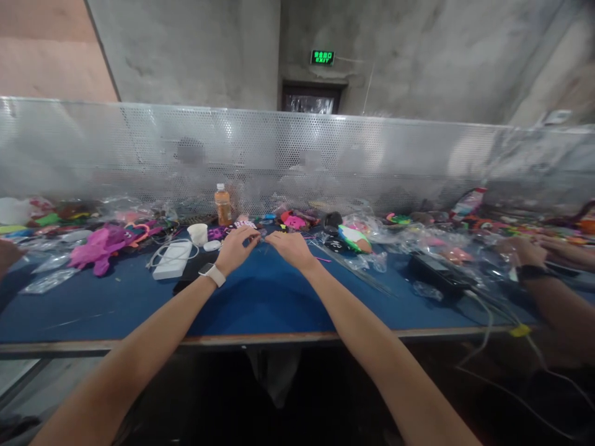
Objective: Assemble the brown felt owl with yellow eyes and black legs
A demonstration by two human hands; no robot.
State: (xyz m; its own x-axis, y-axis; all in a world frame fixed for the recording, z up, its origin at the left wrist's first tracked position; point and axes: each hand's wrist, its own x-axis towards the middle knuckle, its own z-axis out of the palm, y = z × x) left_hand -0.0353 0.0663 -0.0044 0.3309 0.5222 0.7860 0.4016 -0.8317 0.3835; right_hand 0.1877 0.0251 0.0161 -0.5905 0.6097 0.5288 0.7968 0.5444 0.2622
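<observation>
My left hand (236, 249), with a white watch (212, 274) on its wrist, is raised over the middle of the blue table (260, 303). Its thumb and fingers are pinched together. Close beside it, my right hand (292, 249) is closed in a pinch too, the fingertips of both almost meeting. Whatever lies between them is too small and blurred to make out. Left of my left hand are a white paper cup (198, 234) and a white box with a cable (172, 260). Beyond my hands sits a bright pink item (294, 220).
A bottle of orange drink (223, 205) stands before the perforated metal screen (251, 145). Purple plush-like figures (100, 248) lie at left, clear plastic bags (360, 226) at right. A black device (439, 272) trails cables. A co-worker's hands (525, 253) work at far right; another hand (8, 254) shows at far left.
</observation>
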